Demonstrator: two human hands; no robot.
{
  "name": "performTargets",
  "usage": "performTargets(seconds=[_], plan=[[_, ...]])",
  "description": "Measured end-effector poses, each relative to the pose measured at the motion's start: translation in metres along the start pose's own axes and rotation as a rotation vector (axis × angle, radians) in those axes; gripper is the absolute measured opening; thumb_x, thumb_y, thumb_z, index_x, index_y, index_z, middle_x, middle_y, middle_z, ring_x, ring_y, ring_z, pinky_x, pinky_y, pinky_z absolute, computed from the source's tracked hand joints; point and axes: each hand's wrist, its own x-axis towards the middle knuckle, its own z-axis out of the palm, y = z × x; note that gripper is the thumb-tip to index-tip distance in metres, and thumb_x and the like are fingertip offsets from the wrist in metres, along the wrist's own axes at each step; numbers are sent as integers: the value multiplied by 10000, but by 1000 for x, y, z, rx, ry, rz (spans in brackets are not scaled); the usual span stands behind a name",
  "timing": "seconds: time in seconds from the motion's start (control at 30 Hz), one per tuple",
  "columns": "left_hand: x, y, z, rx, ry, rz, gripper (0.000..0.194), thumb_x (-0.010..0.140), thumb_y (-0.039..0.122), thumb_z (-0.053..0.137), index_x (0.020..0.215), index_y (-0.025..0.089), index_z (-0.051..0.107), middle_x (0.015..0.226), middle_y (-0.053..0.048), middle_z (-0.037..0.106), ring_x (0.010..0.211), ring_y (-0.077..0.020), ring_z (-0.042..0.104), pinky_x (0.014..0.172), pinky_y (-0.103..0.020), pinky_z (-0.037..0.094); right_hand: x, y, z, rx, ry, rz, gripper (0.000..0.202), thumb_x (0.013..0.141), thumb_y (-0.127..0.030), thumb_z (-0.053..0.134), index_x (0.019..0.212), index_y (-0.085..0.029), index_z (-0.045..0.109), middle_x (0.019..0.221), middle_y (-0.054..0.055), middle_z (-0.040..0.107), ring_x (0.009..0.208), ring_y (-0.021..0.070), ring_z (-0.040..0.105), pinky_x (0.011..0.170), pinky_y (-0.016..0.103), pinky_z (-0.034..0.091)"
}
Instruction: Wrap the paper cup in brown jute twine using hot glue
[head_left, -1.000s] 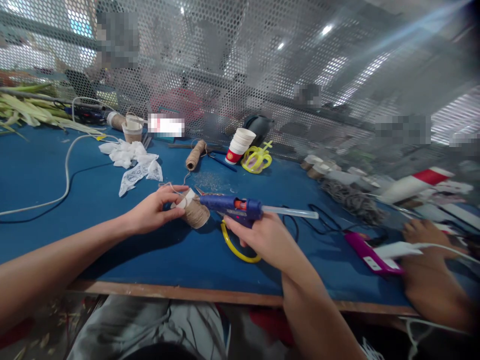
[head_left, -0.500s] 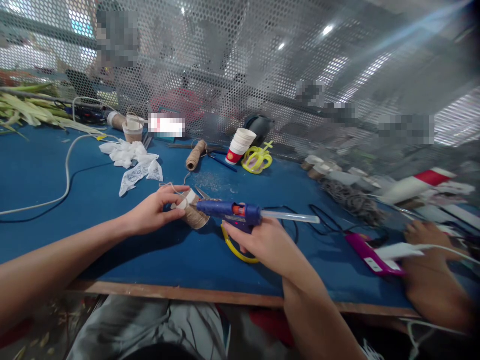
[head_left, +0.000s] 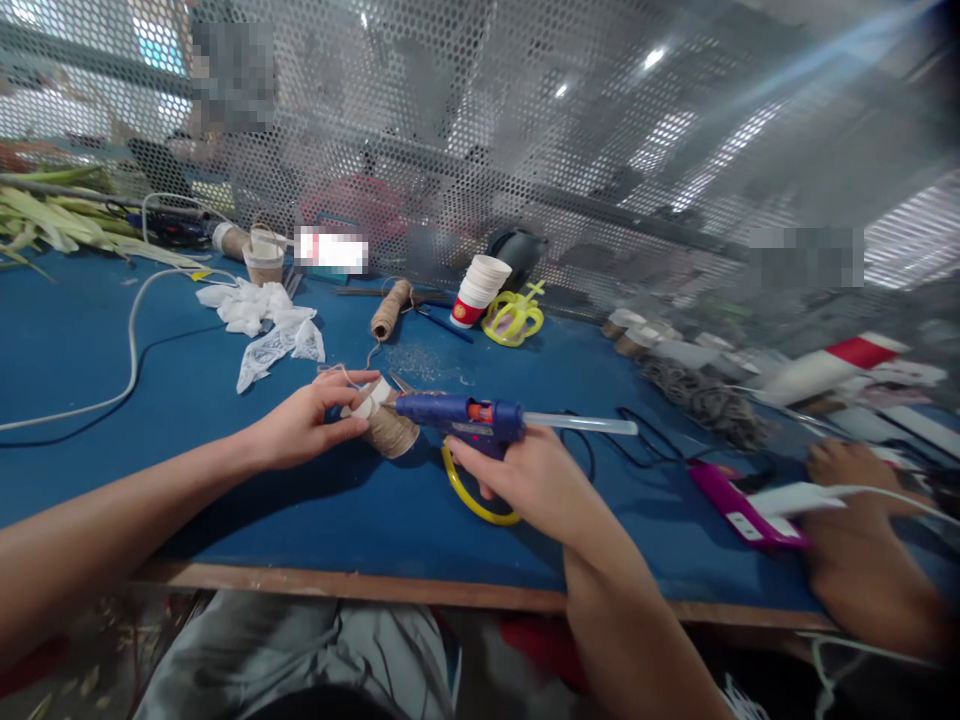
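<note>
The left hand pinches the white end of a cup between thumb and fingers, with only the cup's thickness between them. The cup sits tilted over the near middle of the blue table, its lower part wrapped in twine, a white band bare beside the fingers. The right hand is curled firmly round the grip of a glue gun, a clear stick jutting from its back. The nozzle points at the edge where wrap meets white; whether it touches or hangs just off is hard to tell at this blur.

To do this well, I would lay a thin, short bead right along the last turn, so that each new turn beds against its neighbour. Too much glue would likely squeeze out and show through the twine. The left fingertips are near the hot tip, so a grip farther back, or a small roll of the cup instead of a reach with the gun, seems safer. The loose strand runs to the spool behind; a little slack there should stop it tugging the wrap while the glue is soft. The scissors lie under the gun, so the gun is best lifted clear of their yellow handle before it swings aside.
</note>
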Motion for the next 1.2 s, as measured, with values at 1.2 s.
performTargets(seconds=[1.2], plan=[[-1,3,-1,22,-15,-5,161,808,296,483,721,170,533,1340,-139,468,1219,-268,434,1026,-473,270,4,2,-4,143,-24,107,261,758,-254,549,510,-189,503,370,-46,510,370,110,522,441,206,431]])
